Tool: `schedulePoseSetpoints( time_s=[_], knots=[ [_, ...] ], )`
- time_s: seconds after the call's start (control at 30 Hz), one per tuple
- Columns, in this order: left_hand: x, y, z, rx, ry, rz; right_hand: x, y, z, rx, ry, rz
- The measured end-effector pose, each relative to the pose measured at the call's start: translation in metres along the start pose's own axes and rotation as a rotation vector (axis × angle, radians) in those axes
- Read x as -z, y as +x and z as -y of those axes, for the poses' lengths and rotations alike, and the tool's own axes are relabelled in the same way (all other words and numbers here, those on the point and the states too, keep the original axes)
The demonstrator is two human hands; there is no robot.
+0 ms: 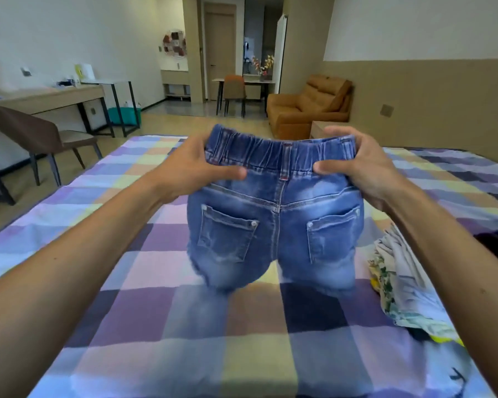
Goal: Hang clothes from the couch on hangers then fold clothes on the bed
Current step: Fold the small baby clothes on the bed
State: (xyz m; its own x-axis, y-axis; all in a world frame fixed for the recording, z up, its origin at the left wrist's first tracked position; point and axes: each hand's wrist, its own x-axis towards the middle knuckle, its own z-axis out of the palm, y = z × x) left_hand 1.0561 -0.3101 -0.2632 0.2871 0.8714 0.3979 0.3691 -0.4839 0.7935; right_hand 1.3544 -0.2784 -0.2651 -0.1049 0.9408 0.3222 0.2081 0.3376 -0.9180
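The small denim shorts (273, 225) hang in the air over the bed (184, 326), with the back pockets toward the camera; the frayed leg hems are blurred, low over the checked cover. The left hand (190, 165) pinches one end of the elastic waistband (279, 150), thumb in front and fingers curled behind, and the right hand (357, 165) pinches the other end the same way. The denim looks light, thick and a little stiff, not slippery, so I judge these waistband ends a good hold. Below and left of the fingers the cover shows bare. A pile of clothes (400, 282) lies below the right fingers, near the shorts.
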Motion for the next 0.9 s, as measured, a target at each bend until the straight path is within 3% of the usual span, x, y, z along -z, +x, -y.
schedulePoseSetpoints(
  time_s=[0.13, 0.3, 0.37, 0.43, 0.53, 0.6, 0.67, 0.8, 0.83, 0.9],
  knots=[
    [-0.001, 0.005, 0.013, 0.021, 0.194, -0.077, -0.016, 0.006, 0.005, 0.035, -0.139, -0.101],
    [-0.011, 0.012, 0.005, 0.186, 0.205, -0.228, -0.031, 0.014, 0.018, 0.08, -0.335, -0.264],
    [-0.018, 0.013, -0.007, 0.229, 0.253, -0.288, -0.04, 0.015, 0.025, 0.077, -0.285, -0.289],
    [-0.024, 0.01, -0.026, 0.219, 0.165, -0.299, -0.056, 0.008, 0.037, 0.066, -0.127, -0.238],
    [-0.03, 0.002, -0.051, 0.201, -0.164, -0.137, -0.074, -0.013, 0.054, -0.023, 0.204, 0.039],
    [-0.032, -0.003, -0.054, 0.105, -0.19, -0.037, -0.077, -0.025, 0.063, -0.044, 0.303, 0.2],
    [-0.03, -0.005, -0.043, 0.038, -0.21, -0.089, -0.076, -0.03, 0.065, 0.004, 0.356, 0.26],
    [-0.023, -0.006, -0.02, 0.01, -0.216, -0.262, -0.071, -0.022, 0.042, 0.321, -0.121, -0.091],
    [-0.024, -0.006, -0.017, 0.007, -0.239, -0.249, -0.07, -0.021, 0.035, 0.307, -0.175, -0.073],
    [-0.025, -0.008, -0.011, -0.001, -0.306, -0.202, -0.071, -0.021, 0.024, 0.171, -0.022, 0.16]
  ],
)
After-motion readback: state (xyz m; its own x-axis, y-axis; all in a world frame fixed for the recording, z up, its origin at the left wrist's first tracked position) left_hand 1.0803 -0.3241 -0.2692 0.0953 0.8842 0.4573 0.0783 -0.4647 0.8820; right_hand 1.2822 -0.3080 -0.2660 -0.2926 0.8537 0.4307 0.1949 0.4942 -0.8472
